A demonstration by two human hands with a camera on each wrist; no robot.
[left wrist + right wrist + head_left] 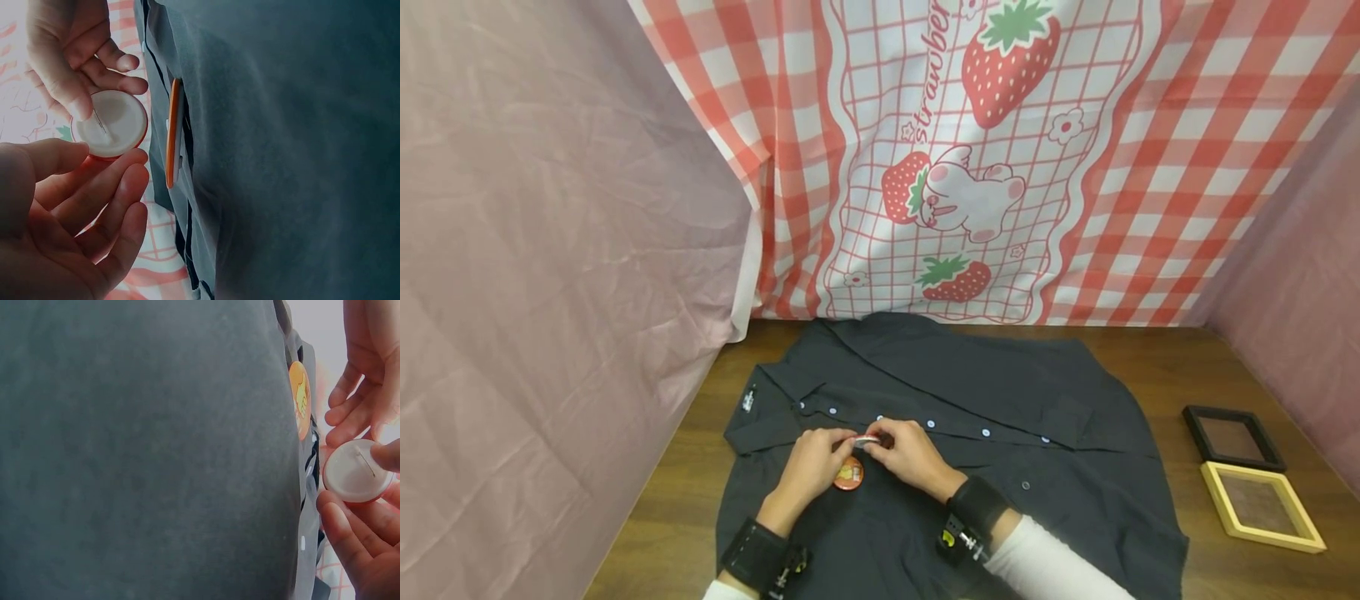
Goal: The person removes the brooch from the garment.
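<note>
Between both hands, above the dark shirt point(1075, 500), is a round pin badge point(122, 122) with its white back and thin metal pin showing and a red rim. My left hand point(811, 465) pinches its edge between thumb and fingers. My right hand point(913, 457) grips the opposite side, the thumb lying over the back close to the pin point(366, 462). An orange badge point(848, 473) with a yellow figure sits on the shirt front, just below the hands. In the left wrist view that orange badge appears edge-on against the cloth.
The shirt lies spread on a wooden table point(677, 475), its collar point(763, 408) to the left and a row of pale buttons point(931, 424) across it. At the right are a black frame point(1234, 457) and a yellow frame point(1292, 542). A red checked cloth point(1150, 233) hangs behind.
</note>
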